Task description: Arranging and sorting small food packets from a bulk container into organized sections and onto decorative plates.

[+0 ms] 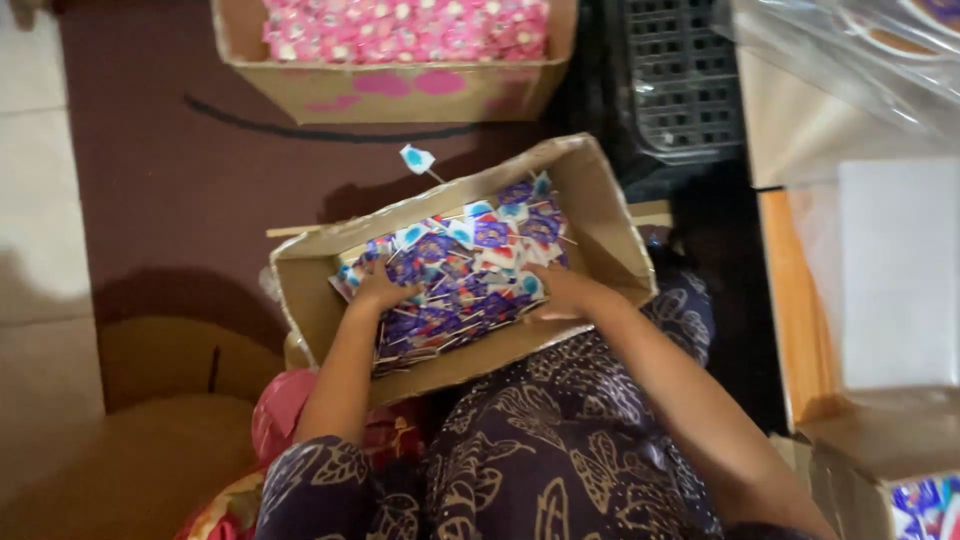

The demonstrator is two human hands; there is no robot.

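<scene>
View from above of a cardboard box (600,215) resting tilted on the person's lap, filled with small blue, purple and white stick flags (465,270). The left hand (383,290) lies palm down, fingers spread, on the left side of the pile, while the right hand (562,293) presses flat on its right edge, fingers loosely together, neither hand pinching anything. A single loose flag (418,159) lies on the dark mat (170,190) just beyond the box, and a second box (400,88), holding pink flags (405,28), stands farther off.

An open brown cardboard box (600,215), tilted on the person's lap, is heaped with small flat blue, purple and white wrapped sweets on thin sticks (462,270), lying jumbled at every angle.
</scene>
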